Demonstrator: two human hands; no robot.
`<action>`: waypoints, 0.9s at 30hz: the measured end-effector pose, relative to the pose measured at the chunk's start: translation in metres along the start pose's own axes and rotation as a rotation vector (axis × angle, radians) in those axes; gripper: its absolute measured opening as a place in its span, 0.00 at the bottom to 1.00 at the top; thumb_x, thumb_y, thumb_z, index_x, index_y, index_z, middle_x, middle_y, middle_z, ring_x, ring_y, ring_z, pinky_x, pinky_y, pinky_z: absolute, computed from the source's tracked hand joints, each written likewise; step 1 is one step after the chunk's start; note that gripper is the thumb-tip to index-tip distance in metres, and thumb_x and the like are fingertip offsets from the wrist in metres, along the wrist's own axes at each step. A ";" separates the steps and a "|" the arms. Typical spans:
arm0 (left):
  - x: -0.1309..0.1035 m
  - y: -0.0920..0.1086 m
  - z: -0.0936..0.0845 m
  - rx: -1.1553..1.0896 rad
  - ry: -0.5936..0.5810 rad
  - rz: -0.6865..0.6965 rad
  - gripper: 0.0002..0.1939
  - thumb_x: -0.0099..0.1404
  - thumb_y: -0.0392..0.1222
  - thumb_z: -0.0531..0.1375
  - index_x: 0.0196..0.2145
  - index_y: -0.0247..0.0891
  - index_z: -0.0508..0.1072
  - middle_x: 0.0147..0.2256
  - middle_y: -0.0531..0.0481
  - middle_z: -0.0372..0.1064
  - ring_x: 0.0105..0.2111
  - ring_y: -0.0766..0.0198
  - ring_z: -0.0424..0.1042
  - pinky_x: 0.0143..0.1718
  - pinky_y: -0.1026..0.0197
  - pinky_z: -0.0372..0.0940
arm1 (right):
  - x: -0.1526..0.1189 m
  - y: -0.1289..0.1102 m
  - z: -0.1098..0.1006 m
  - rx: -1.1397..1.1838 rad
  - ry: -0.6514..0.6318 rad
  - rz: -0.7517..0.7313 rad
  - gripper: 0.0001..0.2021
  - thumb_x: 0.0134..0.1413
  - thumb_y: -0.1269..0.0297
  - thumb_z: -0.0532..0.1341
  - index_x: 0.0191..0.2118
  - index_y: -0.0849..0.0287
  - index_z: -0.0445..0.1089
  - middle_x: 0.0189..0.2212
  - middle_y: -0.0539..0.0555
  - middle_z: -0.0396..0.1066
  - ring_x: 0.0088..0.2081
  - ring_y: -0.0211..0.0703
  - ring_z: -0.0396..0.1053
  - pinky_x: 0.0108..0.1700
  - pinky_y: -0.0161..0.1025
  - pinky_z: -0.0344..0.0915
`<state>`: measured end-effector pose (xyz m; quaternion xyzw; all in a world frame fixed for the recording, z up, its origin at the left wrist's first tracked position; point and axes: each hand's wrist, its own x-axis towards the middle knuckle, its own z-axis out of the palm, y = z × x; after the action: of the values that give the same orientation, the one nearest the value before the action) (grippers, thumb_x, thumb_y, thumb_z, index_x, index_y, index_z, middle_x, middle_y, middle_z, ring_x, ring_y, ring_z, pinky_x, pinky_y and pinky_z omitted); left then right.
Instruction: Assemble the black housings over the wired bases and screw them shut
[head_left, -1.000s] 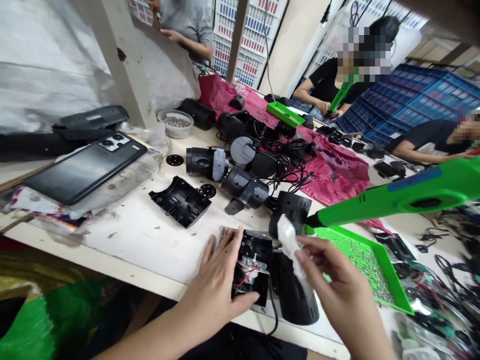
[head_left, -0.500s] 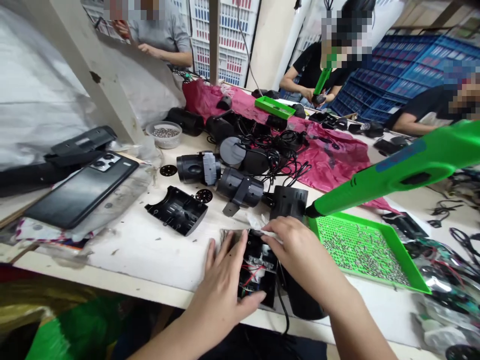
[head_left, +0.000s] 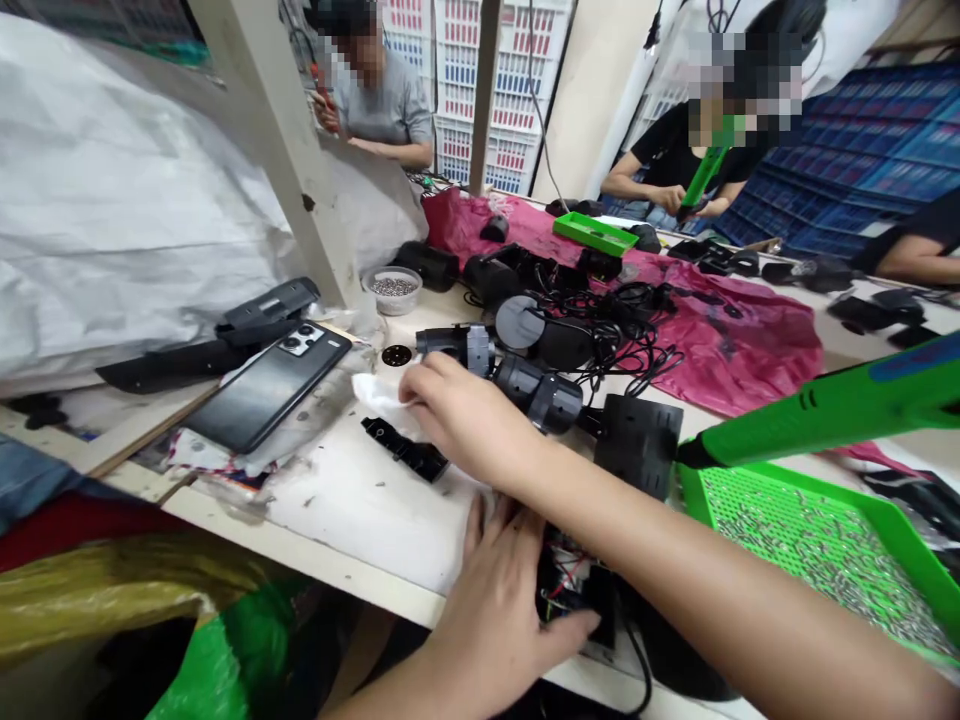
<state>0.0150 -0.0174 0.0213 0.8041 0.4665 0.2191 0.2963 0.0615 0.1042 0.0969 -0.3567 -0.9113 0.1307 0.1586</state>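
Observation:
My left hand (head_left: 502,590) lies on the left side of an open black housing (head_left: 604,610), fingers spread and stretched, thumb across its near part. Red wires and a whitish part show inside the housing; my right forearm covers its far end. My right hand (head_left: 450,400) reaches across to the left and pinches a crumpled white tissue (head_left: 381,393). Beneath that hand is a black half shell (head_left: 405,450), partly hidden. A black perforated disc (head_left: 396,355) lies just beyond the tissue.
A green screwdriver (head_left: 810,405) hangs over a green tray (head_left: 919,545) of screws at right. Black lamp-like bodies (head_left: 540,395) and cables stand behind. A phone (head_left: 266,390) and a screw tub (head_left: 392,290) are at left. Co-workers (head_left: 390,105) sit across the table.
My right hand has left the open housing and moved left over the half shell, with the white tissue in its fingers. My left hand stays at the housing. The view has shifted left.

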 end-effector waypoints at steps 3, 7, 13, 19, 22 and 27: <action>-0.002 -0.005 0.003 0.026 -0.005 0.004 0.41 0.58 0.53 0.64 0.61 0.32 0.53 0.61 0.32 0.58 0.65 0.39 0.48 0.63 0.31 0.44 | 0.016 0.006 0.010 -0.043 -0.130 -0.029 0.06 0.58 0.69 0.60 0.35 0.65 0.73 0.35 0.59 0.75 0.41 0.48 0.72 0.43 0.41 0.66; -0.004 -0.012 0.007 0.052 0.000 0.047 0.46 0.59 0.63 0.59 0.64 0.33 0.48 0.63 0.31 0.55 0.66 0.40 0.46 0.64 0.32 0.42 | -0.017 0.005 -0.013 -0.036 -0.049 -0.002 0.12 0.63 0.70 0.54 0.48 0.63 0.70 0.46 0.58 0.74 0.50 0.43 0.69 0.54 0.40 0.61; -0.005 -0.013 0.011 0.078 0.020 0.064 0.46 0.66 0.57 0.54 0.67 0.38 0.31 0.67 0.36 0.46 0.67 0.46 0.42 0.64 0.34 0.41 | -0.139 0.002 -0.054 -0.069 0.353 0.309 0.07 0.62 0.69 0.56 0.43 0.59 0.70 0.44 0.54 0.73 0.47 0.39 0.69 0.50 0.37 0.64; -0.004 -0.012 0.011 0.026 0.131 0.031 0.38 0.69 0.53 0.53 0.67 0.44 0.35 0.65 0.39 0.51 0.66 0.49 0.47 0.64 0.35 0.42 | -0.231 -0.002 -0.018 -0.110 0.392 0.553 0.04 0.62 0.69 0.56 0.42 0.56 0.66 0.40 0.53 0.71 0.46 0.40 0.68 0.47 0.38 0.64; -0.006 -0.015 0.012 -0.050 0.219 0.018 0.31 0.67 0.49 0.56 0.63 0.46 0.49 0.62 0.42 0.57 0.65 0.49 0.49 0.64 0.35 0.41 | -0.242 -0.013 0.004 -0.130 0.391 0.546 0.06 0.61 0.71 0.56 0.43 0.56 0.66 0.40 0.54 0.71 0.46 0.42 0.68 0.46 0.40 0.65; -0.009 -0.017 0.008 -0.127 0.358 0.044 0.11 0.66 0.41 0.58 0.46 0.47 0.66 0.50 0.49 0.68 0.56 0.54 0.64 0.63 0.36 0.45 | -0.233 -0.026 0.022 -0.136 0.373 0.528 0.07 0.58 0.69 0.60 0.43 0.56 0.67 0.39 0.54 0.72 0.43 0.45 0.67 0.44 0.44 0.63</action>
<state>0.0047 -0.0206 0.0032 0.7421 0.4792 0.3939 0.2538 0.1995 -0.0778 0.0405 -0.6082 -0.7493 0.0385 0.2591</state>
